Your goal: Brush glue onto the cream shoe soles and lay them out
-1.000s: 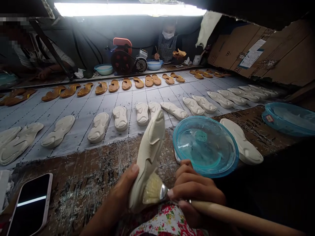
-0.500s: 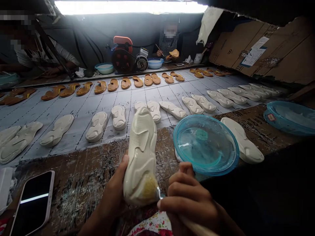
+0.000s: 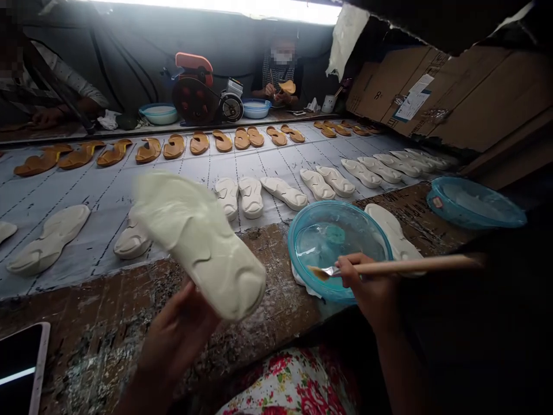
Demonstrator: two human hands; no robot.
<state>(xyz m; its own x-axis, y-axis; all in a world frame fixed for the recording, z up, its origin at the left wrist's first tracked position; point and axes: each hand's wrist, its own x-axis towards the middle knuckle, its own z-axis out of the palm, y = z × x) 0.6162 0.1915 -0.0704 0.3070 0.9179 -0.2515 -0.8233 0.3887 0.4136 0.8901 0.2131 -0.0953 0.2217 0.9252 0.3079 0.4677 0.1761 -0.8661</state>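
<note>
My left hand (image 3: 177,328) grips a cream moulded shoe sole (image 3: 199,245), which is tilted across the view and blurred by motion. Its wet-looking underside faces up. My right hand (image 3: 371,285) holds a wooden-handled flat brush (image 3: 410,265) by the handle. The brush's yellowish bristles (image 3: 319,272) hang over a clear teal plastic bowl (image 3: 290,245) holding a clear liquid, apart from the sole. A second cream sole (image 3: 391,233) lies partly behind the bowl, near my right hand.
Rows of cream soles and tan insoles lie on a grey marked sheet (image 3: 103,193) beyond the wooden bench (image 3: 263,288). A phone (image 3: 21,369) sits at the bottom left. Another teal basin (image 3: 475,204) stands at right. A co-worker (image 3: 276,75) sits at the far end beside a machine (image 3: 194,86).
The brush has left the sole and moved right, over the bowl. The sole has swung left and tilted over. The whole view has shifted slightly.
</note>
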